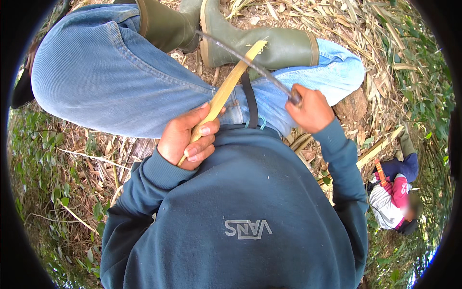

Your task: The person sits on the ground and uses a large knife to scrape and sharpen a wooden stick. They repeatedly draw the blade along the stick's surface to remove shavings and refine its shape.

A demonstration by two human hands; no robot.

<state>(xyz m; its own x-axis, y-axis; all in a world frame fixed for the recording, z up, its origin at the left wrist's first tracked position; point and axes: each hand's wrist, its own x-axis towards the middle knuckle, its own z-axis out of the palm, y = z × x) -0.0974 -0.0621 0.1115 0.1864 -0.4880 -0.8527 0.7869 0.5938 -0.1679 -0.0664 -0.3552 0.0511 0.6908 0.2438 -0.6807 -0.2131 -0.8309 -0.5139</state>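
My left hand [191, 137] is closed around the lower part of a yellowish split strip [226, 91], which looks like bamboo or wood. The strip slants up and to the right, and its far end is frayed. In my right hand [310, 110] is the handle of a long, thin, dark knife [240, 58]. Its blade reaches up and to the left, crossing the strip near the frayed end. Whether the blade touches the strip I cannot tell. Both hands are above my lap, over my jeans [139, 82].
My green rubber boots [269, 47] are crossed ahead, on ground strewn with dry leaves and split stalks [337, 19]. Another person [392, 192] sits to the right, beside a long yellowish pole [378, 149]. Green plants [45, 168] grow on the left.
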